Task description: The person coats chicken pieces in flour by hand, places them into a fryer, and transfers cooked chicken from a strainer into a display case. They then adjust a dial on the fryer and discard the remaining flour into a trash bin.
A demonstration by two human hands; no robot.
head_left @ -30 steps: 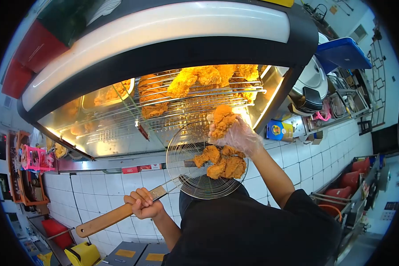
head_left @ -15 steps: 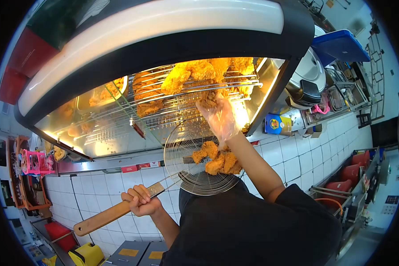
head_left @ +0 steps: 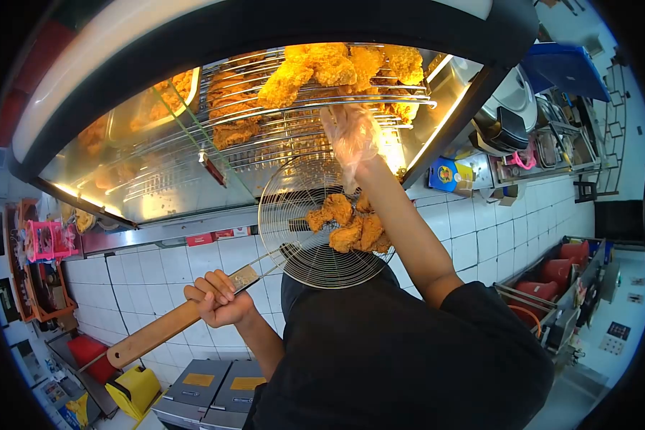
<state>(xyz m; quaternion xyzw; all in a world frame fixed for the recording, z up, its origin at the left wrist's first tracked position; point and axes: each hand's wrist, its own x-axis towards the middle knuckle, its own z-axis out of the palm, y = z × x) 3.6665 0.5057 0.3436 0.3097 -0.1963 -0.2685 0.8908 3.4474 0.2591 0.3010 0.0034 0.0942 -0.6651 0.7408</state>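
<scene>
My left hand (head_left: 221, 297) is closed round the wooden handle (head_left: 158, 331) of a wire skimmer. Several pieces of fried chicken (head_left: 346, 226) lie to the right in its round wire basket (head_left: 301, 251), held in front of my body. In a clear plastic glove, my right hand (head_left: 352, 136) reaches over the basket into a lit display warmer (head_left: 251, 44), just below the upper wire rack (head_left: 322, 102). Its fingertips are partly hidden by the rack, so their grip cannot be made out. Golden fried chicken (head_left: 330, 66) lies on that rack.
A glass divider (head_left: 201, 147) stands inside the warmer, with a metal tray (head_left: 190, 89) of fried food beyond it. On the right are a blue and yellow box (head_left: 446, 174) and a counter with utensils. Grey cabinets (head_left: 197, 390) stand at the lower left on white tiles.
My right hand has moved deeper under the upper rack; the chicken piece seen at its fingers before is no longer visible there. The view has shifted, and my left hand keeps hold of the skimmer.
</scene>
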